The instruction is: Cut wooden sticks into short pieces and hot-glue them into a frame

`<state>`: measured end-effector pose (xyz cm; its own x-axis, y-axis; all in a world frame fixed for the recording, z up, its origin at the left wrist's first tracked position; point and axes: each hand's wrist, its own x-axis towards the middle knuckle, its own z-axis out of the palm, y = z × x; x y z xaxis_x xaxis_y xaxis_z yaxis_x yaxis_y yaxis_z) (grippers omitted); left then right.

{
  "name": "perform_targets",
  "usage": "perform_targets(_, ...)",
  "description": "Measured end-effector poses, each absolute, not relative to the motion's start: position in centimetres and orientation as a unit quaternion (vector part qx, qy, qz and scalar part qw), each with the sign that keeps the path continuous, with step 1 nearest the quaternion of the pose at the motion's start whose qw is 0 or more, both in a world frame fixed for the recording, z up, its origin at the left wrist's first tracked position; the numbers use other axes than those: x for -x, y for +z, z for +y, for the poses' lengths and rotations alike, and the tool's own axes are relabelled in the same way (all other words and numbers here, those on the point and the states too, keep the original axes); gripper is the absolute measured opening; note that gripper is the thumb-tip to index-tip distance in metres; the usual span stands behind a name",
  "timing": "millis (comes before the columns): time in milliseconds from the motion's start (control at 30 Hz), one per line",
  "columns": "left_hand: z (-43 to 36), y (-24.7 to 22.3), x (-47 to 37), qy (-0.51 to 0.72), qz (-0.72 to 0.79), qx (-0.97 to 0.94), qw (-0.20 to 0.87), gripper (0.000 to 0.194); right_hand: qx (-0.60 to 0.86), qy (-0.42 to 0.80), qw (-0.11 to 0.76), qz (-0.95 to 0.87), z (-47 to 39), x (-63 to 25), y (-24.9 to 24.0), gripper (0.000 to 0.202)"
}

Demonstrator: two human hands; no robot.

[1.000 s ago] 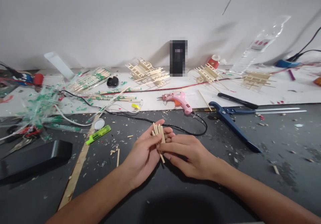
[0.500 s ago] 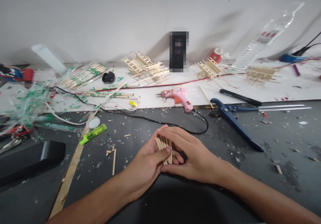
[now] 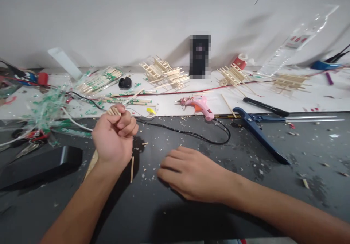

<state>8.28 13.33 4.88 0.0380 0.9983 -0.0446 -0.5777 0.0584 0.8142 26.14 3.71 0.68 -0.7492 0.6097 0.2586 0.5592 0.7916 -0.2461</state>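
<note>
While the left hand (image 3: 113,138) was curled around a bundle of short wooden sticks (image 3: 113,112), only their pale ends showed, poking out above the thumb; the rest lay inside the fingers, so I could not tell exactly how their long axis ran. From the right hand (image 3: 188,173), the bundle was off to the left and farther out over the bench (image 3: 147,215), with a stretch of dark surface between the two. The right hand was low, knuckles up and fingers bent under, and I couldn't say whether they held anything. Just beside the left wrist, on the side toward the right hand, a loose stick (image 3: 132,169) lay with its long axis pointing away from the person; the left hand was the nearer to it. Beyond the right hand lay a pink glue gun (image 3: 201,106), its nozzle turned leftward, and to that hand's right a blue-handled tool (image 3: 255,131). Out past both hands, small stick-built models (image 3: 162,72) stood on a white strip (image 3: 166,109) at the foot of a pale wall (image 3: 136,18). Left of the left hand were crumpled plastic wrappers (image 3: 46,107) and a long black object (image 3: 41,167).
</note>
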Motion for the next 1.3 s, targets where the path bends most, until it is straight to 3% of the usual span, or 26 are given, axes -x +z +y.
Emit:
perform_targets(100,14.7,4.4,-7.7,0.601,0.343,-0.328,0.643,0.011,0.224,0.005,0.158,-0.962,5.5,-22.1,0.8,0.026)
perform_targets(267,15.1,4.0,-7.5,0.611,0.352,-0.323,0.632,0.010,0.119,-0.026,0.126,-0.985,8.6,-17.2,-0.2,0.021)
perform_targets(500,14.9,4.8,-6.8,0.574,0.320,-0.338,0.673,0.007,0.135,-0.016,0.126,-0.983,8.2,-19.2,2.1,0.019)
perform_targets(600,13.7,3.5,-8.4,0.533,0.319,-0.351,0.701,0.016,0.205,0.163,0.239,-0.935,6.5,-23.8,3.3,0.014)
perform_targets(667,12.2,2.3,-10.1,0.484,0.324,-0.364,0.727,0.021,0.305,0.323,0.371,-0.816,5.3,-26.9,3.3,0.025)
perform_targets(733,10.5,1.2,-11.6,0.413,0.320,-0.386,0.760,0.032,0.410,0.418,0.470,-0.661,4.6,-29.3,2.6,0.020)
perform_targets(867,8.4,-0.3,-13.1,0.319,0.313,-0.415,0.792,0.048,0.476,0.496,0.497,-0.529,4.4,-30.7,0.4,0.021)
perform_targets(1033,8.1,-0.3,-12.5,0.294,0.338,-0.465,0.764,0.044,0.454,0.571,0.476,-0.491,4.6,-29.5,-0.1,0.028)
perform_targets(1133,7.7,0.2,-12.4,0.270,0.349,-0.483,0.756,0.045,0.495,0.507,0.466,-0.530,4.3,-29.1,0.0,0.028)
perform_targets(1300,7.1,1.0,-12.4,0.254,0.354,-0.397,0.808,0.049,0.562,0.255,0.463,-0.636,3.5,-29.1,-0.4,0.026)
